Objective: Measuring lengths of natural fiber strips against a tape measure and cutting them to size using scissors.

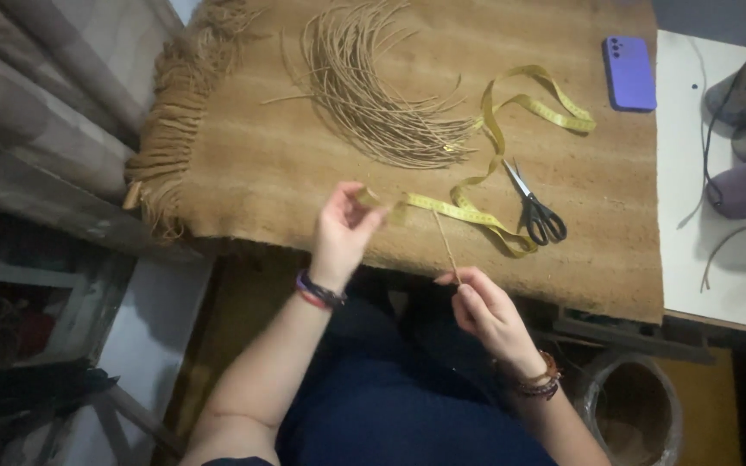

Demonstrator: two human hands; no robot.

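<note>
Holding one thin tan cord (445, 242) tight, the right hand (487, 312) is pinching its near end above the tabletop (304, 164). The left hand (344, 229) is pinching the yellow measuring tape (477, 216); keeping both straight, side by side, is helping.

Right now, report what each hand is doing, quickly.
Left hand: closed, pinching the end of the yellow measuring tape.
Right hand: closed, pinching a thin tan cord.
</note>
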